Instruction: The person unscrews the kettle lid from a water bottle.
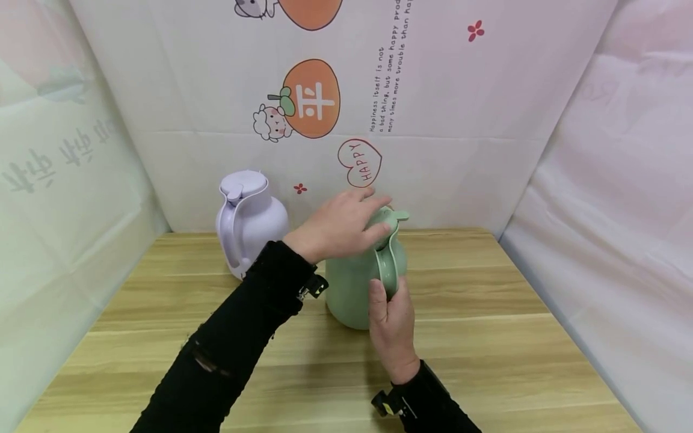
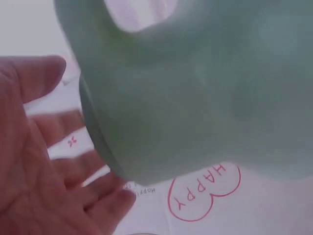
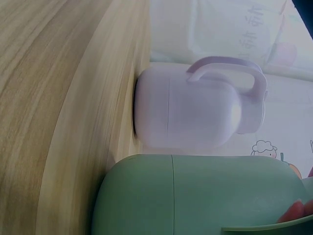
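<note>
My right hand [image 1: 393, 325] is closed round the lower part of the handle [image 1: 387, 272] of the green jug [image 1: 348, 285], thumb to its left and fingers to its right; the jug stands upright on the wooden table [image 1: 482, 343], near the centre of the frame; my left hand [image 1: 343, 227] spans the upper part of it with fingers loosely spread, gripping nothing, over the lid [image 1: 385, 224], and whether the palm touches I cannot tell; the shell looks stiff and smooth, so I would expect the rounded body to slip under dry fingers and the handle to give the surest hold; I judge it bulky, its weight depending on contents I cannot see, and any knock might harm the inside; the lilac jug [image 1: 265, 219] stands apart, left of centre in the frame.
</note>
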{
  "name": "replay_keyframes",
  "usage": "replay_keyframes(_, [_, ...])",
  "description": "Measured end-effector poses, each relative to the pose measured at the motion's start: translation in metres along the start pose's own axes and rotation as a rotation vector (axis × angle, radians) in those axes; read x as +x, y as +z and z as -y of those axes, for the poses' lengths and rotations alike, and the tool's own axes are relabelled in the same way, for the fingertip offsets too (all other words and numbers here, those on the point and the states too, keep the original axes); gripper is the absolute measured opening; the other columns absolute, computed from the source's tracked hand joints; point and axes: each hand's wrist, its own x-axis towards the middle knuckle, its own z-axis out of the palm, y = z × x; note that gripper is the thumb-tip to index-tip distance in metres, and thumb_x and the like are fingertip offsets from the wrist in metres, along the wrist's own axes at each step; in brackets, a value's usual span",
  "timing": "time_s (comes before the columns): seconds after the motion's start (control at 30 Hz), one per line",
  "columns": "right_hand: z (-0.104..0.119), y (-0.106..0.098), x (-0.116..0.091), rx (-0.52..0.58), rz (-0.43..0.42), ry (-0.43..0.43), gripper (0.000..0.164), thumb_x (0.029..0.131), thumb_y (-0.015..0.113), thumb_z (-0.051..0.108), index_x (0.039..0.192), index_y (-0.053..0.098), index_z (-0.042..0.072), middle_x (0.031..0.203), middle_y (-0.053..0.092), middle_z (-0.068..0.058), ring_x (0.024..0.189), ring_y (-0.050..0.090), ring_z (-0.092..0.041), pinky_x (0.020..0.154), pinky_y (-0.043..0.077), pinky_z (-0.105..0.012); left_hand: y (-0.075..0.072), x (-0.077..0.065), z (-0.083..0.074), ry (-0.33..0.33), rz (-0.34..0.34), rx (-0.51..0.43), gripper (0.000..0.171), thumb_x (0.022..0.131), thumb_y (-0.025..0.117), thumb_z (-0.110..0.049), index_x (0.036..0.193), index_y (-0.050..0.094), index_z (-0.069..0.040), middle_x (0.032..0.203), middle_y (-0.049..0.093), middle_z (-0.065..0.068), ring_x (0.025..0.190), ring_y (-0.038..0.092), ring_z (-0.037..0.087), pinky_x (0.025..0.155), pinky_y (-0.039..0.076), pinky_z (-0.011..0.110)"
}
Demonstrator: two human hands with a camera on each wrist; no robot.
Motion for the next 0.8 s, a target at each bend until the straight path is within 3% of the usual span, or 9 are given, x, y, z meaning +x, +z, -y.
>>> replay_keyframes(0.13, [0.0003,0.0004,-0.0002,0.001,-0.003,0.005,0.015,0.109,0.051,0.013,0.120,0.055,0.004,0.076,0.051,0.000,0.061,0.051,-0.011,0.060,0.047,-0.029,-0.0021,0.0010,0.0057,0.090,0.051,-0.038,0.047,0.108,0.049,-0.035,0.150,0.057,-0.015,0.151,0.056,0.012,0.137,0.054,0.027,0.116,0.043,0.043])
replay_keyframes(0.3, [-0.0020,0.0013,0.0005,-0.022,-0.013,-0.004,0.021,0.109,0.051,0.015,0.126,0.055,0.003,0.081,0.052,-0.001,0.069,0.053,-0.013,0.066,0.048,-0.030,-0.0003,0.0003,0.0063,0.089,0.069,-0.018,0.046,0.108,0.050,-0.031,0.150,0.058,-0.014,0.151,0.058,0.008,0.139,0.054,0.025,0.117,0.042,0.041])
replay_keyframes(0.6, [-0.0015,0.0023,0.0022,-0.025,-0.012,-0.014,0.025,0.109,0.051,0.016,0.131,0.056,0.004,0.086,0.055,-0.002,0.079,0.057,-0.014,0.074,0.051,-0.031,0.0026,-0.0012,0.0075,0.093,0.012,0.011,0.046,0.108,0.052,-0.033,0.149,0.059,-0.015,0.145,0.062,0.010,0.131,0.060,0.026,0.113,0.046,0.041])
replay_keyframes(0.8, [-0.0018,0.0025,0.0020,-0.031,-0.017,0.011,0.026,0.109,0.051,0.017,0.131,0.055,0.004,0.083,0.055,-0.003,0.076,0.057,-0.015,0.071,0.050,-0.031,0.0055,-0.0016,0.0046,0.079,-0.043,0.049,0.044,0.107,0.053,-0.037,0.145,0.064,-0.015,0.138,0.067,0.008,0.126,0.063,0.025,0.111,0.048,0.042])
